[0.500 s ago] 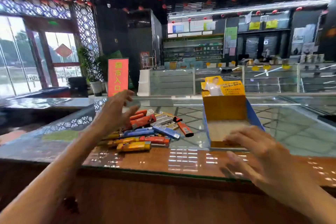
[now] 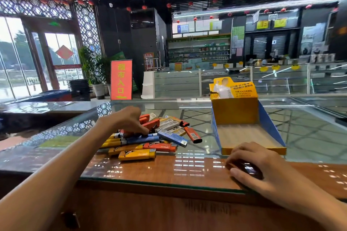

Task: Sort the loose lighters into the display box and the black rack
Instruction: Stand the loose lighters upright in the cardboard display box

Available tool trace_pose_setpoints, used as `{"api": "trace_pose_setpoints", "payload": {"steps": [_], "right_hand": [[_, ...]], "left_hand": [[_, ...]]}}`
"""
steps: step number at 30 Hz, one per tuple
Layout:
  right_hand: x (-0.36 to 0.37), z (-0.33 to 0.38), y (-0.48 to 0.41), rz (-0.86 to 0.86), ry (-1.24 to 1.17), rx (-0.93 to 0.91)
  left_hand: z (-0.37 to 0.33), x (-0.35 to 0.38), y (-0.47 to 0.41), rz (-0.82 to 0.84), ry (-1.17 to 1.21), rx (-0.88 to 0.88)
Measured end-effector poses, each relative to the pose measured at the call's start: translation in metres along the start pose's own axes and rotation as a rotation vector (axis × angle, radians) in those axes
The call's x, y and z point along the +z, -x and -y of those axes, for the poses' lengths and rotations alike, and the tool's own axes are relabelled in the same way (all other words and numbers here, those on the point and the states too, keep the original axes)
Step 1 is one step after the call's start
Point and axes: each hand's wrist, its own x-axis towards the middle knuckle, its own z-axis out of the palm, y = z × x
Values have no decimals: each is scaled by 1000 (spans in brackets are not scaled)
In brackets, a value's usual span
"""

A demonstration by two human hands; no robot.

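Observation:
A heap of loose lighters [image 2: 150, 138], orange, yellow, blue and white, lies on the glass counter left of centre. My left hand [image 2: 127, 120] rests on the back of the heap, fingers bent down onto an orange lighter [image 2: 153, 124]; whether they grip it is hidden. To the right stands the yellow and blue display box [image 2: 253, 150], its tray holding nothing. My right hand [image 2: 259, 163] lies palm down on the counter just in front of the box, fingers spread, holding nothing. No black rack is in view.
The counter top is glass [image 2: 309, 137] with a wooden strip [image 2: 169, 167] along the near edge. A yellow lighter [image 2: 137, 154] lies closest to that strip. Glass showcases [image 2: 176, 82] and an orange sign [image 2: 121, 79] stand far behind.
My left hand has dropped from above the heap onto it and its fingers have curled. My right hand has come down flat onto the counter in front of the box.

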Motion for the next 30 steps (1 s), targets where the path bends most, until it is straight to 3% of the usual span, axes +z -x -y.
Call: {"api": "trace_pose_setpoints", "payload": {"steps": [6,16,18,23,26,30], "right_hand": [[1,0,0,-12,-5,-2],[0,1,1,-10,-30,22],[-1,2,2,-3,-40,30],[-2,4,1,25,-63,60],[-4,6,0,46,-83,69],[-6,6,-1,104,-113,92]], "left_hand": [[-3,0,-2,30,84,26],[-3,6,-3,-158,42,163],[-3,1,-2,-236,186,219],[-29,-5,-1,-296,946,313],[-59,-3,-8,-129,1263,358],[-99,2,-16,68,1423,450]]}}
